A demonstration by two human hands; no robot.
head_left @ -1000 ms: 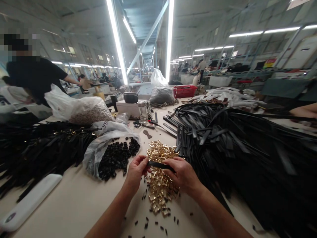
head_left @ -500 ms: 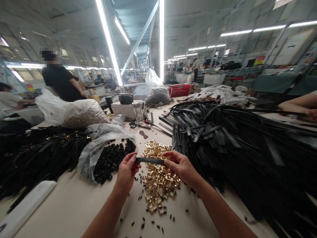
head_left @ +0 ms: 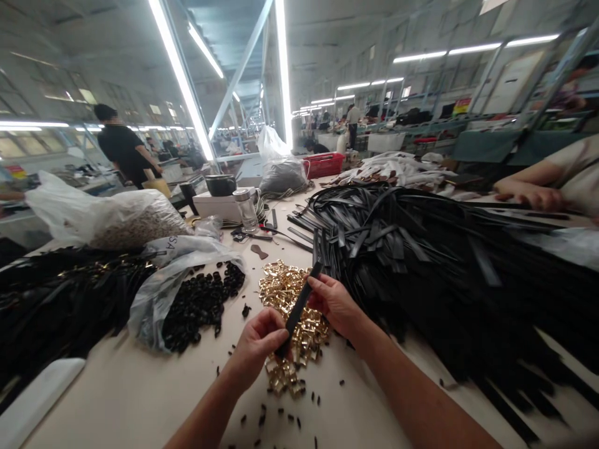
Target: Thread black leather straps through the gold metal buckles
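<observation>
A short black strap (head_left: 299, 308) slants between my two hands, over a heap of gold metal buckles (head_left: 281, 280). My left hand (head_left: 262, 340) pinches its lower end between thumb and fingers. Near the upper end, my right hand (head_left: 331, 300) is closed on the same strap. Left of the buckles, small black loops (head_left: 199, 308) spill from an open clear plastic bag (head_left: 148, 315). A large pile of long black straps (head_left: 374, 243) lies to the right. Tiny black pieces (head_left: 281, 411) are scattered on the table in front of the buckles.
A filled plastic bag (head_left: 140, 218), a glass jar (head_left: 246, 211), a dark pot (head_left: 221, 184) and a red basket (head_left: 322, 165) stand farther back. More black straps (head_left: 60, 299) lie at left, near a white object (head_left: 42, 399). A co-worker's hand (head_left: 538, 193) rests at right.
The strap has turned from nearly level to steeply slanted, its right end up. My left hand has moved lower and to the right. The head view has shifted to the right.
</observation>
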